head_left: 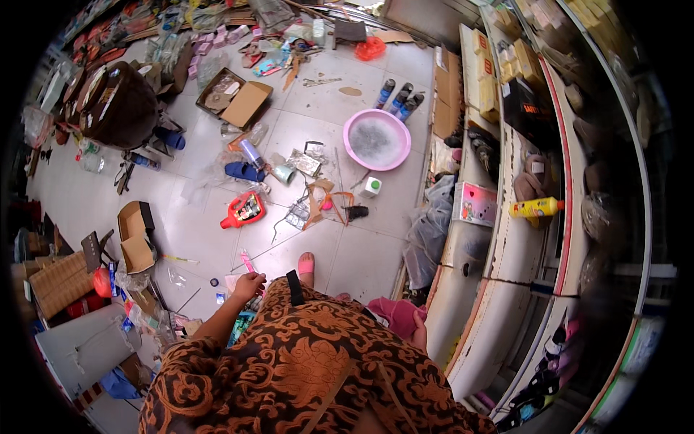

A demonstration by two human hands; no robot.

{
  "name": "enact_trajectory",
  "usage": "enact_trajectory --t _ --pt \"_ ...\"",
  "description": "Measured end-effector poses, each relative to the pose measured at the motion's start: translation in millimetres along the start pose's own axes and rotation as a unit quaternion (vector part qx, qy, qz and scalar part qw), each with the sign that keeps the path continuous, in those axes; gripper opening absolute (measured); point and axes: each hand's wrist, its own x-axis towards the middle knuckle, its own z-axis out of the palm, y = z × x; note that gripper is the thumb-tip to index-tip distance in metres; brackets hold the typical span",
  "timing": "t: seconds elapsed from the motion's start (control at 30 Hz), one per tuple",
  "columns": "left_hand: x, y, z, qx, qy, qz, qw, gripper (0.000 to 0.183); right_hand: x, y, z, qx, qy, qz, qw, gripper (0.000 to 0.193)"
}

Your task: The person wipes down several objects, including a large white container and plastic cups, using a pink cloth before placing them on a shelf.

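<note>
My right hand [418, 329] grips a pink cloth [397, 314], bunched at my right side. My left hand [249, 286] hangs over the floor with its fingers curled. A thin pink strip-like item [247, 260] shows right at its fingertips; whether the hand holds it or it lies on the floor I cannot tell. Beyond my feet, a red jug-shaped bottle [243, 210] lies on the tiles. Farther off stands a pink basin [377, 139] of foamy water, with a small white bottle with a green cap [371, 187] beside it.
Metal shelves [499, 239] run along the right, carrying boxes, shoes and a yellow bottle [537, 207]. Dark spray cans [405, 101] stand behind the basin. Open cardboard boxes [246, 105], a blue slipper [244, 171] and loose litter are strewn over the floor. A brown round stool [119, 105] is far left.
</note>
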Motion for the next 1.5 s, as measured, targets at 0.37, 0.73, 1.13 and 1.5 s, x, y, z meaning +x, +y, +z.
enact_trajectory --t 0.37,0.73,1.13,1.5 --pt "-23.3 -33.0 10.6 -0.033 0.084 -0.066 0.994 0.035 64.1 -66.9 29.6 -0.056 -0.071 0.122 0.988 0.048" --pt "-47.4 -22.7 96.7 -0.146 0.088 -0.06 0.983 0.03 138.4 -152.7 38.7 -0.115 -0.081 0.115 0.983 0.038" --pt "-68.2 -67.5 82.0 -0.245 0.135 -0.088 0.956 0.031 166.6 -131.5 94.7 -0.185 -0.091 0.152 0.967 0.036" --pt "-46.5 -81.6 -31.2 -0.267 0.135 -0.077 0.951 0.025 143.3 -39.7 147.7 -0.346 -0.023 -0.026 0.938 0.058"
